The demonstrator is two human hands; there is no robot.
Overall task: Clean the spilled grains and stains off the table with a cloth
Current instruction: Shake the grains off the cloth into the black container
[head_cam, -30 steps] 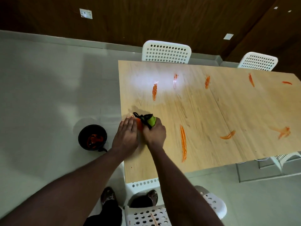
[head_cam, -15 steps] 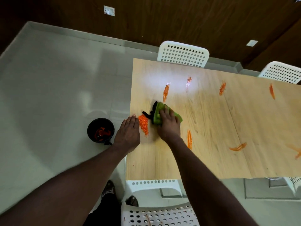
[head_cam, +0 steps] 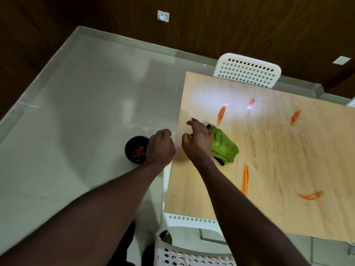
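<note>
The green cloth point(head_cam: 224, 146) lies crumpled on the wooden table point(head_cam: 192, 189) near its left edge. My right hand point(head_cam: 197, 139) is at the cloth's left end, palm down and fingers spread loosely toward the table edge. My left hand point(head_cam: 160, 148) hangs just off the left edge with its back to the camera. Its fingers curl downward and what is inside them is hidden. Orange streaks mark the tabletop: one point(head_cam: 221, 116) above the cloth, one point(head_cam: 245, 179) below it, and others point(head_cam: 294, 117) further right.
A black bowl point(head_cam: 135, 150) with orange contents stands on the grey floor, just left of my left hand. White perforated chairs stand at the far side point(head_cam: 247, 72) and the near side point(head_cam: 190, 221) of the table. A dark wood wall runs behind.
The heap of orange grains between my hands is gone from the tabletop. My left hand moved off the table's edge. My right hand slid left past the cloth, fingers now spread.
</note>
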